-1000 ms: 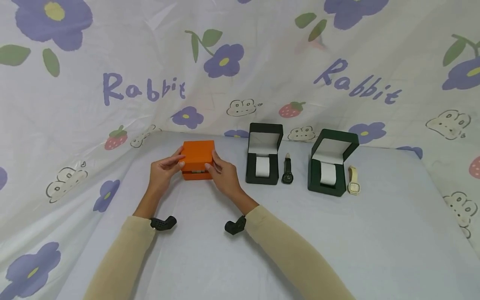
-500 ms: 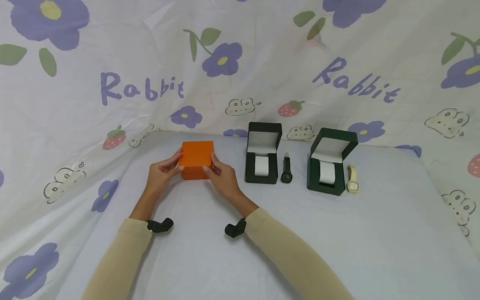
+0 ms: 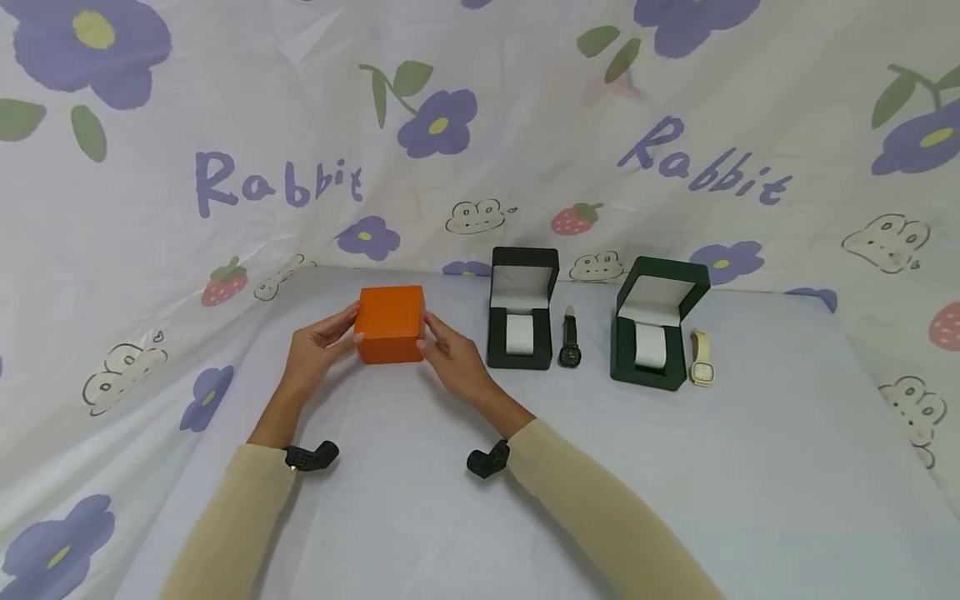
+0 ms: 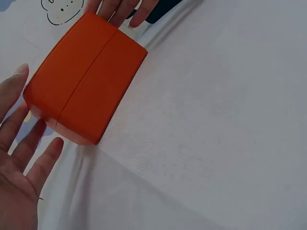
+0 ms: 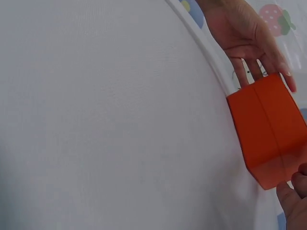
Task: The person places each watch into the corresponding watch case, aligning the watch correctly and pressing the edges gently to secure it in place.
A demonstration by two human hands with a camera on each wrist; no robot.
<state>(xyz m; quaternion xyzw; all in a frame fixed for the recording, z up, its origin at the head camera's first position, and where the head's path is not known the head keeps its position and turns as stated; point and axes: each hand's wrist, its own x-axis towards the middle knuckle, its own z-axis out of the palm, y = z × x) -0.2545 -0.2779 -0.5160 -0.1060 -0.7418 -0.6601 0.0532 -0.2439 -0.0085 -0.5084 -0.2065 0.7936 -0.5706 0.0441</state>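
Note:
A closed orange box sits on the white-covered table, left of centre. My left hand is at its left side, with loosely straight fingers; in the left wrist view some fingertips meet the box end and others stand off it. On the opposite side, my right hand has its thumb and fingertips right at the box's right face. A thin seam between lid and base runs around the box in the left wrist view. What is inside is hidden.
To the right stand an open black watch box and an open dark green watch box, each with a white cushion. A black watch lies between them; a pale gold watch lies at far right. A patterned curtain hangs behind.
The lid has come down over the orange box, closing the gap at its front. My right thumb has moved off the front to the right side, and both hands' hold has loosened.

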